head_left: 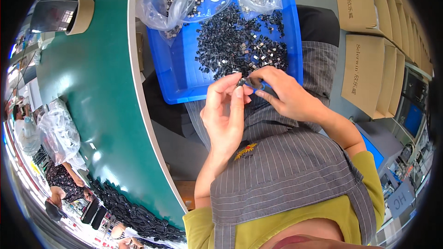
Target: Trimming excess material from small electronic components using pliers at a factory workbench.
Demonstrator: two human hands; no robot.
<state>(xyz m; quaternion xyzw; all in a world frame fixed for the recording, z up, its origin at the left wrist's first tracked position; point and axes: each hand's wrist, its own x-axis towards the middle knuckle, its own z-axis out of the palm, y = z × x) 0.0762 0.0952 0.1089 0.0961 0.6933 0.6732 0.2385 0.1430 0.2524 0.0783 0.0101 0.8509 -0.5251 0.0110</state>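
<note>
My left hand (225, 115) pinches a small black part (241, 82) between thumb and fingertips, just over the near edge of a blue plastic tray (179, 80). From the right, my right hand (291, 96) comes up close to it, its thumb and fingers closed round a dark, shiny thing (255, 83) too blurred to name. Many loose small black parts, some with silvery metal faces (226, 41), lie heaped in the tray. Clear plastic bags (159, 7) with more small black or silvery parts lie at its far end.
A green-topped table (101, 92) with a pale edge runs along my left. On it are a tape roll (83, 16), a plastic bag (59, 129) and a pile of black items (134, 212). Cardboard boxes (369, 71) line the right. Other people are at the far left.
</note>
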